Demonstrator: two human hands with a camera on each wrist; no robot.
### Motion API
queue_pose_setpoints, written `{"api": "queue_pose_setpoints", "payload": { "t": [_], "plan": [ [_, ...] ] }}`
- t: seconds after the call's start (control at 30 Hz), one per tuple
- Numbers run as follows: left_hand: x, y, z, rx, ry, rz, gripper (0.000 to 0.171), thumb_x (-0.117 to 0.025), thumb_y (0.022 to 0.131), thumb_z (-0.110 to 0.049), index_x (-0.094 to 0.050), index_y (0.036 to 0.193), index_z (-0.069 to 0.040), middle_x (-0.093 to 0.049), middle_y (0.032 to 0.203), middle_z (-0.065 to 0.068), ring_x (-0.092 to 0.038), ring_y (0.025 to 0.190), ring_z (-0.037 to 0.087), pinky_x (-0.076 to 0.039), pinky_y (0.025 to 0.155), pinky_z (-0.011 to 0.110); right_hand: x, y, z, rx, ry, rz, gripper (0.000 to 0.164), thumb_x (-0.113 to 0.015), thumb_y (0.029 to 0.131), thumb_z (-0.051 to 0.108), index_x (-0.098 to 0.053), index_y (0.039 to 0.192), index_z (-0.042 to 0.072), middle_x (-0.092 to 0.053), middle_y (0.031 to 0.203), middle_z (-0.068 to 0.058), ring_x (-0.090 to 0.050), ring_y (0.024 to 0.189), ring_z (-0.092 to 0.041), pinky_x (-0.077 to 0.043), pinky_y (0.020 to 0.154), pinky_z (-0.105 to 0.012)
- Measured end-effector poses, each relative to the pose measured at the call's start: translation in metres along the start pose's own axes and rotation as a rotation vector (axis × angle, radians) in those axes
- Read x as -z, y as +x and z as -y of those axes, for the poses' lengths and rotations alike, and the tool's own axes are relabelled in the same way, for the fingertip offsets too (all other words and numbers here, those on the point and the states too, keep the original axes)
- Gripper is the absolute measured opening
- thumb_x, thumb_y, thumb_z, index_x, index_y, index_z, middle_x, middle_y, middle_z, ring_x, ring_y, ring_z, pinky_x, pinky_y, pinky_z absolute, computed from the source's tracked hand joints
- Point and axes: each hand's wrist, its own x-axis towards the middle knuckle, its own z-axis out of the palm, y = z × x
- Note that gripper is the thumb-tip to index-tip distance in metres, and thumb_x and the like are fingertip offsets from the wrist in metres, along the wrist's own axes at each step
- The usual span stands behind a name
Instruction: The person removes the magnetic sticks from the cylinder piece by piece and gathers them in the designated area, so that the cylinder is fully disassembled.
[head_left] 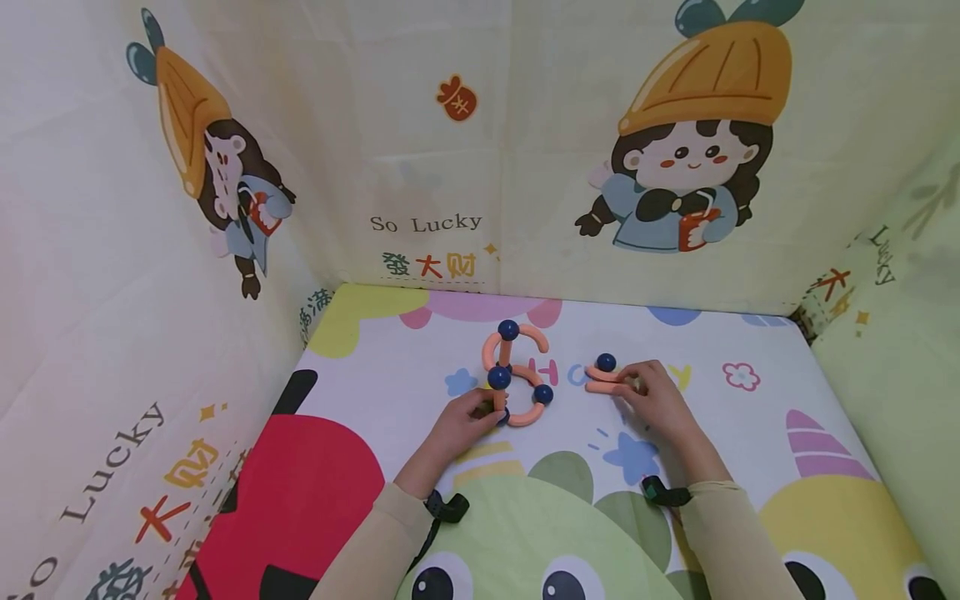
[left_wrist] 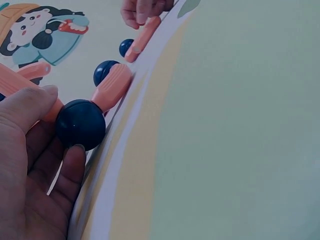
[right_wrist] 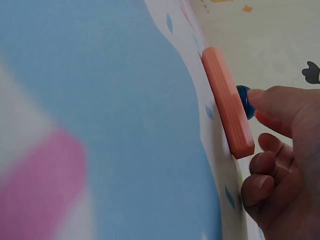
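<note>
A magnetic rod-and-ball toy structure (head_left: pixel 532 414) of orange curved and straight rods joined by dark blue balls stands on the mat. My left hand (head_left: pixel 468 421) grips its near left corner, thumb on an orange rod and fingertips under a blue ball (left_wrist: pixel 80 125). To the right, my right hand (head_left: pixel 656 400) pinches the right end of a curved orange rod (head_left: pixel 597 374) between thumb and fingers. A straight orange rod (right_wrist: pixel 227 105) lies alongside, nearer to me. Just behind them is a loose blue ball (head_left: pixel 606 362), partly covered by my thumb in the right wrist view.
A printed mat (head_left: pixel 577 333) with cartoon animals and shapes covers the table. Cream fabric walls (head_left: pixel 540 208) with printed figures rise at the back and both sides. Dark wrist bands (head_left: pixel 447 507) with cameras sit over both beige sleeves.
</note>
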Motion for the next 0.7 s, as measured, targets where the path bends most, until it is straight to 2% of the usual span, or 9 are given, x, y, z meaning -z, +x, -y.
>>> {"api": "queue_pose_setpoints", "payload": {
  "t": [0.17, 0.27, 0.47, 0.7],
  "plan": [
    [0.0, 0.0, 0.0, 0.008, -0.004, -0.001, 0.033, -0.064, 0.093, -0.048, -0.065, 0.12, -0.029, -0.067, 0.114, -0.008, -0.063, 0.093, 0.011, -0.054, 0.084, 0.03, 0.002, 0.002, 0.014, 0.035, 0.028, -0.08, 0.03, -0.058, 0.099, 0.039, -0.06, 0.118, 0.016, -0.052, 0.115, -0.008, -0.048, 0.086, -0.023, -0.043, 0.067, -0.031],
    [0.001, 0.0, -0.001, 0.017, -0.005, 0.0, 0.033, -0.064, 0.093, -0.048, -0.065, 0.12, -0.03, -0.068, 0.114, -0.009, -0.063, 0.093, 0.011, -0.054, 0.084, 0.03, 0.004, 0.007, 0.032, 0.084, 0.042, -0.104, 0.028, -0.058, 0.099, 0.036, -0.061, 0.119, 0.015, -0.055, 0.112, -0.006, -0.047, 0.085, -0.021, -0.043, 0.067, -0.029],
    [0.001, -0.001, -0.003, 0.014, -0.008, 0.008, 0.033, -0.064, 0.094, -0.047, -0.065, 0.121, -0.029, -0.068, 0.115, -0.007, -0.064, 0.093, 0.012, -0.054, 0.084, 0.03, 0.012, 0.021, 0.076, 0.15, 0.075, -0.044, 0.033, -0.06, 0.099, 0.034, -0.059, 0.126, 0.015, -0.057, 0.114, -0.005, -0.051, 0.092, -0.022, -0.047, 0.076, -0.032],
    [0.0, 0.0, 0.002, 0.012, -0.004, 0.006, 0.034, -0.064, 0.093, -0.049, -0.064, 0.12, -0.029, -0.068, 0.112, -0.009, -0.063, 0.092, 0.011, -0.054, 0.083, 0.03, 0.006, 0.037, 0.118, 0.302, 0.036, -0.005, 0.035, -0.063, 0.098, 0.027, -0.058, 0.13, 0.014, -0.06, 0.123, -0.006, -0.055, 0.105, -0.025, -0.051, 0.09, -0.047]
  ]
}}
